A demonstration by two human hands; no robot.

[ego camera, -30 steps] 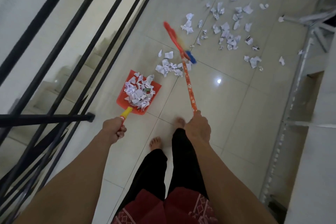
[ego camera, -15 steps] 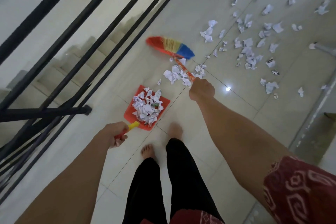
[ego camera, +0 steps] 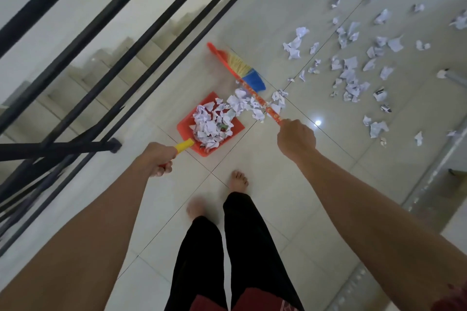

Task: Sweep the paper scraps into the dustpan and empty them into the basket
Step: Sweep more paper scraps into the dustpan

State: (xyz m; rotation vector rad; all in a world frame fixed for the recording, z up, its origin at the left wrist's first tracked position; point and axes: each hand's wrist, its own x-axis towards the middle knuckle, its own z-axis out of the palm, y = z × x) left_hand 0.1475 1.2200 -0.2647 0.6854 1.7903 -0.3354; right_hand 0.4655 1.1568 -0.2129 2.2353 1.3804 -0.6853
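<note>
A red dustpan (ego camera: 185,125) lies flat on the pale tiled floor, heaped with white paper scraps (ego camera: 211,124). My left hand (ego camera: 158,158) grips its yellow handle. My right hand (ego camera: 295,137) holds the patterned orange stick of a broom (ego camera: 240,65) with red, yellow and blue bristles, whose head rests on the floor beyond the pan. A small pile of scraps (ego camera: 255,103) sits at the pan's mouth under the stick. Many more loose scraps (ego camera: 351,68) are strewn to the far right. No basket is in view.
A black metal stair railing (ego camera: 108,33) runs along the left, with steps going down behind it. A grey metal frame (ego camera: 434,179) edges the right side. My bare feet (ego camera: 238,179) stand on the tiles just behind the dustpan.
The broom head has swung closer to the dustpan and pushed the small scrap pile up to its mouth. My left hand and the pan have stayed put.
</note>
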